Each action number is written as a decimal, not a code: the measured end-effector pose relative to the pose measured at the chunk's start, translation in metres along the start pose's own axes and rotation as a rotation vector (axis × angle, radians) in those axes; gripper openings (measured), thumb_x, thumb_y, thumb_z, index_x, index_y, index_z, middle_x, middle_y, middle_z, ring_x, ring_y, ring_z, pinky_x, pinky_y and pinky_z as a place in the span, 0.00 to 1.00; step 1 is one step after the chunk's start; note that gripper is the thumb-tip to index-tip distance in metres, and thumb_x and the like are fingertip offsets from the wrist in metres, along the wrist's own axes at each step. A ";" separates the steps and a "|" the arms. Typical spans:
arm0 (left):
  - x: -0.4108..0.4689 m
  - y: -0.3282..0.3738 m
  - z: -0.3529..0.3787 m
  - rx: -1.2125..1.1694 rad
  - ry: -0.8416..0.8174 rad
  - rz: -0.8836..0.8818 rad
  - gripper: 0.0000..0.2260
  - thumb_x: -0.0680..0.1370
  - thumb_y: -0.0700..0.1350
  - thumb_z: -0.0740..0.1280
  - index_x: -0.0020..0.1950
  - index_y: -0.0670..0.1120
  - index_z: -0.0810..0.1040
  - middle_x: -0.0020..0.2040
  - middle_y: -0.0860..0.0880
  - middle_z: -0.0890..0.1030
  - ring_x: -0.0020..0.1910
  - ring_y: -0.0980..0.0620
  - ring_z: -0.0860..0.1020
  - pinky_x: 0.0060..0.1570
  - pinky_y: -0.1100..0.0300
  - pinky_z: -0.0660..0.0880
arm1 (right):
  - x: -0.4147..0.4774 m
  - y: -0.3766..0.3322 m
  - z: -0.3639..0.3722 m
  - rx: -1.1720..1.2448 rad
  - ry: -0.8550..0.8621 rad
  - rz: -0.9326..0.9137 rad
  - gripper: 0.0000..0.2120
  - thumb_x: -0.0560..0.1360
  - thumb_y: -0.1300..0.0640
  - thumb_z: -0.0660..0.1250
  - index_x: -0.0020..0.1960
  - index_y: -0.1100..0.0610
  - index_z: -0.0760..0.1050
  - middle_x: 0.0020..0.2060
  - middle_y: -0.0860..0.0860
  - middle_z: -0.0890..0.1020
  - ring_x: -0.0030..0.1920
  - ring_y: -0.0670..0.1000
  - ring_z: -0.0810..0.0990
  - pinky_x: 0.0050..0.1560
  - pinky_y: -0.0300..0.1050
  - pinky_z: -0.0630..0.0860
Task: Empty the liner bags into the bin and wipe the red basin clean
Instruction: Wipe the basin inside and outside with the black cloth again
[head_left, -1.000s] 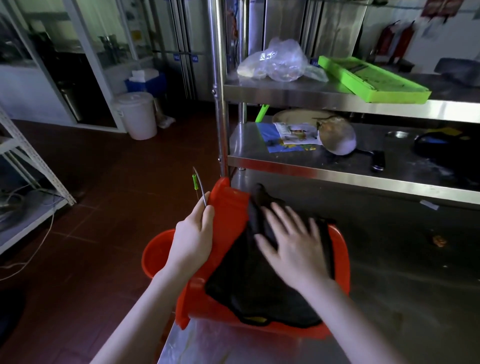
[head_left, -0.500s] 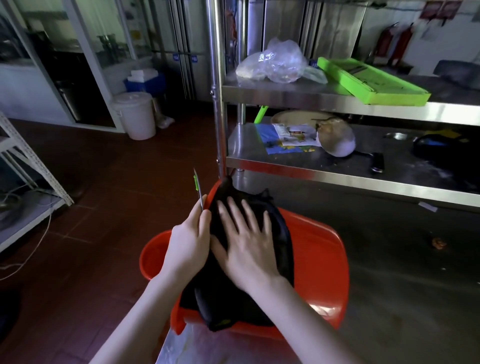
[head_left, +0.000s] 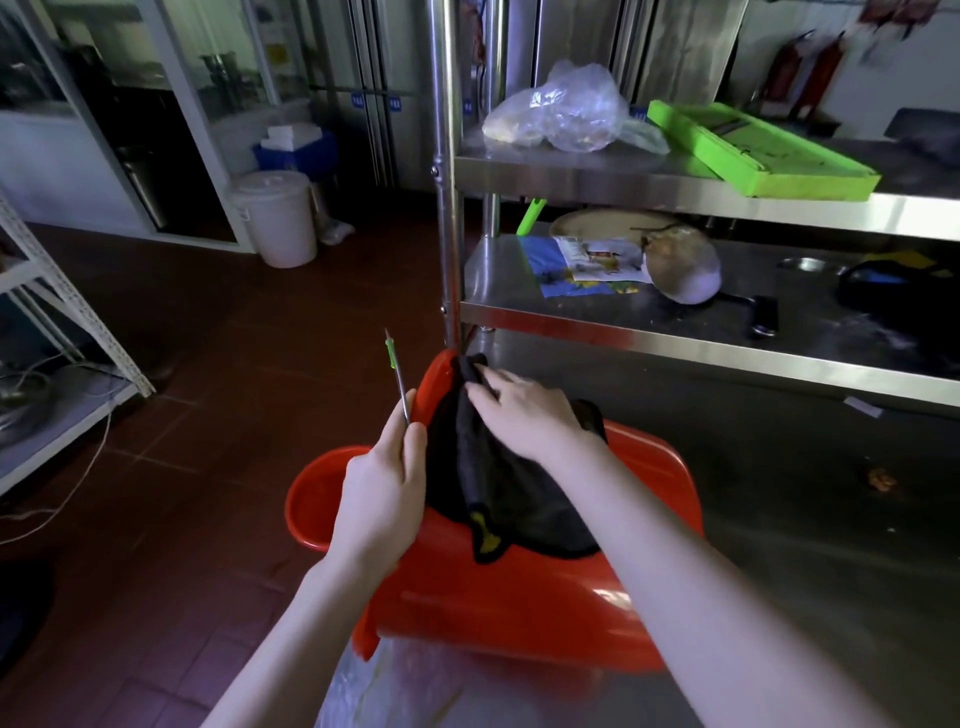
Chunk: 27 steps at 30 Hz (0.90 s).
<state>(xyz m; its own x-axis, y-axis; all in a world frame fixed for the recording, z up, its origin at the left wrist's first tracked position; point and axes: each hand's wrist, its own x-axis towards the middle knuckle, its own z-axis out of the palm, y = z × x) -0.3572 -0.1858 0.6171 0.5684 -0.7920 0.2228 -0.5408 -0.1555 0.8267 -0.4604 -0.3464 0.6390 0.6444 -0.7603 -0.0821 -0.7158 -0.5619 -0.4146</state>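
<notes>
**Wiping the tilted red basin with a black cloth**

The red basin (head_left: 530, 597) lies tipped on its side at the near-left edge of the steel desk (head_left: 805, 545), with its open side facing the viewer; all positions below are given relative to this basin. A black cloth (head_left: 519, 499) is spread over the basin's inner wall, and its top is bunched at the basin's far rim; a yellow patch shows at the cloth's near corner. The right hand (head_left: 524, 415) rests on the upper part of the cloth; its fingers (head_left: 485, 387) curl over the bunched top and grip it against the rim. The left hand (head_left: 379, 493) lies against the basin's left rim; its fingers are closed around a thin metal tool (head_left: 399, 387) with a green band, which points up and away from the basin. Whether this hand also clasps the rim cannot be told.

Just left of the basin and lower, beyond the desk edge, sits a second red tub (head_left: 311, 499); crumpled clear plastic (head_left: 384, 686) lies at the basin's near side. Behind the basin stands a steel rack (head_left: 447, 208); its upper shelf carries a clear plastic bag (head_left: 561, 109) and a green tray (head_left: 753, 150). Far left of the basin, on the floor, stands a white lidded bucket (head_left: 275, 218).
</notes>
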 end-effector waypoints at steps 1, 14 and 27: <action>0.003 0.001 0.001 -0.003 0.007 -0.007 0.19 0.82 0.56 0.52 0.74 0.63 0.63 0.23 0.51 0.72 0.20 0.57 0.66 0.20 0.61 0.62 | -0.014 0.000 0.008 -0.068 0.091 -0.067 0.29 0.77 0.35 0.44 0.76 0.41 0.56 0.76 0.42 0.61 0.75 0.53 0.62 0.71 0.63 0.59; -0.014 -0.014 0.002 0.033 0.092 0.051 0.18 0.83 0.52 0.54 0.72 0.65 0.65 0.26 0.45 0.76 0.21 0.50 0.71 0.23 0.61 0.68 | -0.035 0.050 -0.003 -0.077 0.153 0.054 0.27 0.79 0.36 0.48 0.76 0.43 0.57 0.76 0.44 0.61 0.75 0.49 0.60 0.73 0.58 0.58; -0.013 -0.016 0.007 -0.028 0.128 0.073 0.19 0.83 0.48 0.55 0.72 0.66 0.67 0.25 0.46 0.76 0.21 0.55 0.74 0.22 0.69 0.68 | -0.115 0.110 0.011 -0.266 0.302 0.012 0.34 0.76 0.35 0.38 0.78 0.47 0.54 0.78 0.45 0.57 0.78 0.51 0.54 0.76 0.54 0.53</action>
<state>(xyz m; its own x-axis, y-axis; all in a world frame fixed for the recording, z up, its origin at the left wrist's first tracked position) -0.3605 -0.1768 0.5970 0.6034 -0.7187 0.3455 -0.5669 -0.0819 0.8197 -0.6107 -0.3170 0.5927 0.5560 -0.8065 0.2010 -0.7928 -0.5872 -0.1633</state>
